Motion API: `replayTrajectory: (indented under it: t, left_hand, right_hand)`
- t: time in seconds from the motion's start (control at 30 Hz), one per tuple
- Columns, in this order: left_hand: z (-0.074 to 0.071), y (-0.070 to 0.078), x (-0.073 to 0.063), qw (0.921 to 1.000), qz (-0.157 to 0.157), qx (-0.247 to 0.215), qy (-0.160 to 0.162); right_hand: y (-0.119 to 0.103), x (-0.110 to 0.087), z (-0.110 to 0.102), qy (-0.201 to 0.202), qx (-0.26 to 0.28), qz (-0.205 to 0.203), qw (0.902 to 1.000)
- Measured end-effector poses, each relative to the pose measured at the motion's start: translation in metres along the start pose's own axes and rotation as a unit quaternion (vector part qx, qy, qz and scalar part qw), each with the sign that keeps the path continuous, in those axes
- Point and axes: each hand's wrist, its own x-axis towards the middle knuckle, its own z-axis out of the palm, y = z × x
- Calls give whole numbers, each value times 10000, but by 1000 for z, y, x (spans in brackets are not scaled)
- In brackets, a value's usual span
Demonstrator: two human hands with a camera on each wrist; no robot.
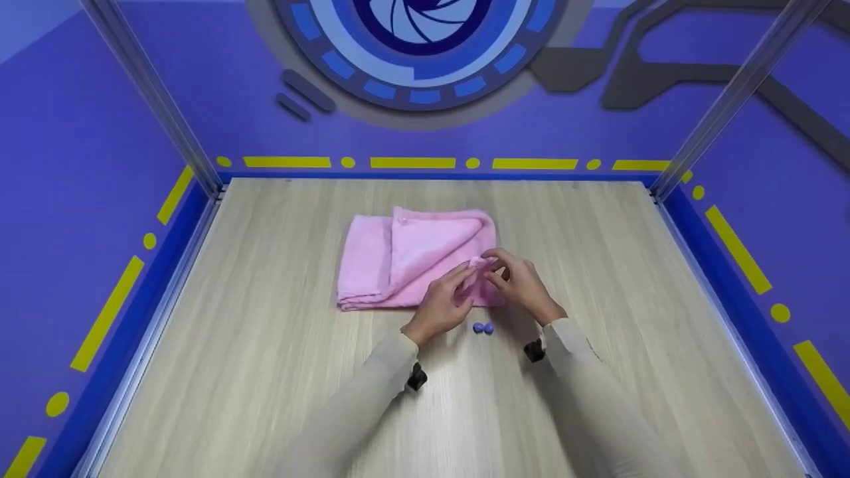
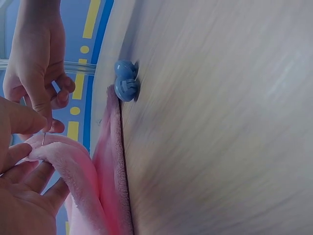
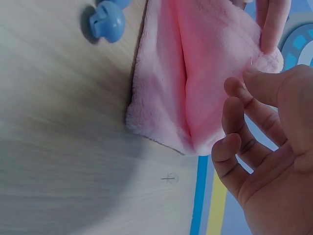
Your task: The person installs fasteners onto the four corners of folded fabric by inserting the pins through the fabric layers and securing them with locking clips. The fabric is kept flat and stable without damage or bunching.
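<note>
A folded pink fleece blanket (image 1: 431,252) lies on the table, its near right corner lifted. My left hand (image 1: 443,302) pinches that raised corner (image 2: 61,152) between thumb and fingers. Close against it, my right hand (image 1: 524,285) pinches a thin metal pin (image 2: 44,139) between thumb and index finger, its other fingers loosely bent. The pin stands at the fabric; whether its tip has gone through cannot be told. Two small rounded purple-blue plastic pieces (image 1: 483,328) sit side by side on the table just in front of the blanket, touched by neither hand.
The wooden table (image 1: 265,372) carries the blanket near its middle. Blue-purple panels (image 1: 425,143) with yellow markings and metal posts (image 1: 153,99) enclose it at the back and sides. A small dark mark (image 3: 168,178) shows on the tabletop beside the blanket.
</note>
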Motion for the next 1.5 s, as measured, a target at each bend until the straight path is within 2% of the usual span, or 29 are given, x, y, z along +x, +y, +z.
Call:
replayTrajectory:
  t: [0.27,0.67,1.2,1.33,1.5]
  left_hand:
    - [1,-1,-1,9999,107,54,78]
    - [0,-1,-2,9999,50,87,-52]
    - [1,-2,-4,9999,115,15,-126]
    - [1,1,-5,9998,155,90,13]
    - [1,10,-7,9963,212,668,495]
  right_hand:
    - [-1,1,3,23,-23,-83,10000]
    - [-2,0,6,-39,-30,-6,10000]
    - [-6,3,13,287,-264,-195,9990]
    - [-6,2,12,374,-338,-324,9982]
    - [-6,2,12,415,-356,-354,9979]
